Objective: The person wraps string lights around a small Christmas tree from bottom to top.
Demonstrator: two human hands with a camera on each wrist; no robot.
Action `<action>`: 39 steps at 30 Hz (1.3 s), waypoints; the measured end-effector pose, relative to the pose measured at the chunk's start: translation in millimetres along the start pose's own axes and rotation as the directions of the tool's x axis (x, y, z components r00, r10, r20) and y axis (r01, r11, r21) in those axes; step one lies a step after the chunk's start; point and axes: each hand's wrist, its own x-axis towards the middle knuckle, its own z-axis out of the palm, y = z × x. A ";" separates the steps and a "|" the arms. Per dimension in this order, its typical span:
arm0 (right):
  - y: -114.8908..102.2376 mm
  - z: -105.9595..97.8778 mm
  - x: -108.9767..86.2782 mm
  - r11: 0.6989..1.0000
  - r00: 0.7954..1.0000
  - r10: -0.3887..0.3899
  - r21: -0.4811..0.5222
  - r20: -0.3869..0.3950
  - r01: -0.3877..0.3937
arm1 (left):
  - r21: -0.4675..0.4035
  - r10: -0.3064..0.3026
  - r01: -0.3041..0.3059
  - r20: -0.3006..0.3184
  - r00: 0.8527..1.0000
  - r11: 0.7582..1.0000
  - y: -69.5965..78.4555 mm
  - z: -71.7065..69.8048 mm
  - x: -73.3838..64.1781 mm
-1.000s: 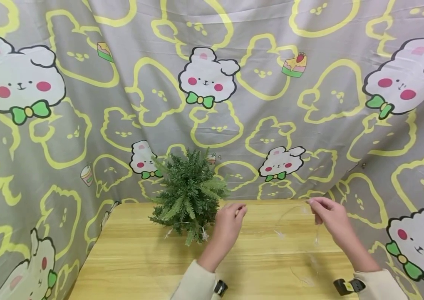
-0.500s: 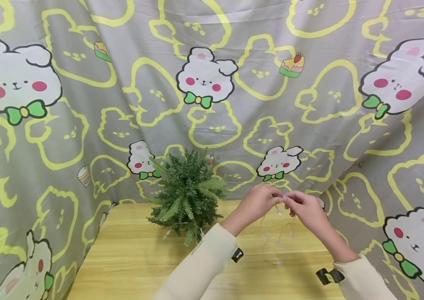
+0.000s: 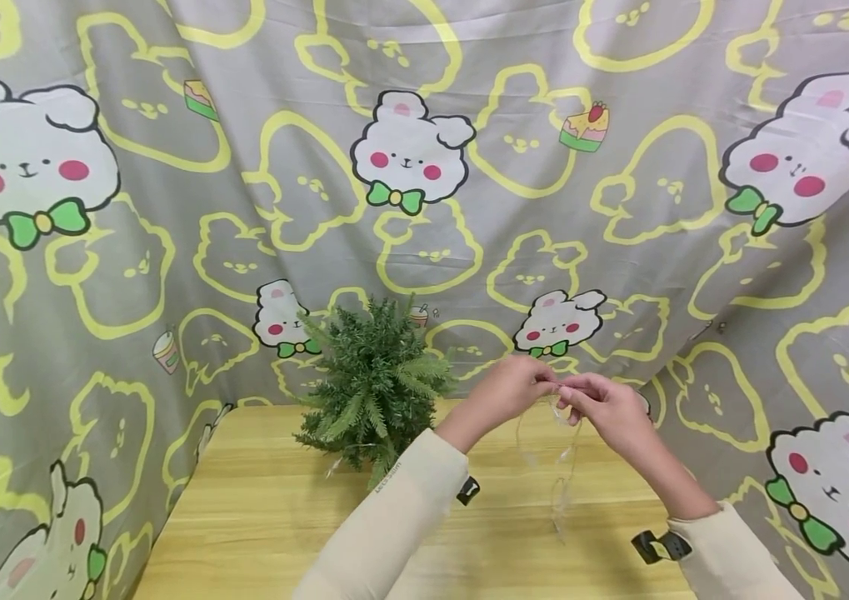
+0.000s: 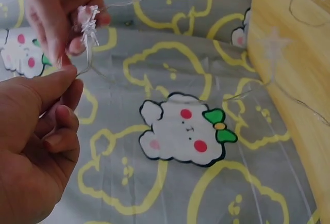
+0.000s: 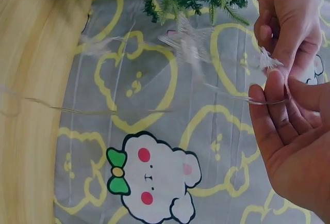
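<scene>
A thin clear wire of star-shaped lights (image 3: 563, 487) hangs in loops between my two hands above the wooden table (image 3: 259, 517). My left hand (image 3: 547, 385) pinches the wire between thumb and forefinger, shown close in the left wrist view (image 4: 69, 77). My right hand (image 3: 570, 398) pinches the same wire right beside it, fingertips almost touching the left ones (image 5: 278, 92). A small clear star (image 4: 87, 20) sits at the fingertips. More stars (image 5: 188, 46) dangle along the wire. A small green artificial tree (image 3: 375, 387) stands left of the hands, with the wire trailing from it.
A grey cloth printed with white bunnies and yellow outlines (image 3: 424, 208) hangs behind and around the table and drapes past its edges. The tabletop (image 5: 26, 105) extends toward me, with the hanging wire loops over its right half.
My hands were apart, the left near the tree and the right farther right. They have come together and lifted slightly, and the wire now hangs in loops below them.
</scene>
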 end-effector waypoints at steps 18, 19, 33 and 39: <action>8.6 -14.0 0.9 1.000 0.997 0.005 -0.002 0.081 -0.005 | -0.044 -0.052 0.046 -0.144 0.988 0.998 -19.3 -35.4 6.2; 8.8 -14.1 0.9 1.000 0.997 0.008 -0.021 0.080 -0.006 | -0.039 -0.053 0.047 -0.148 0.988 0.998 -20.4 -37.5 7.5; 11.8 -10.2 -3.2 0.994 0.995 0.028 0.104 0.098 -0.039 | -0.059 -0.145 0.134 -0.249 0.958 0.989 -43.2 -75.9 21.3; 9.8 -6.2 -7.2 0.986 0.992 0.046 0.152 0.119 -0.064 | -0.123 -0.207 0.180 -0.267 0.941 0.976 -58.4 -93.6 31.1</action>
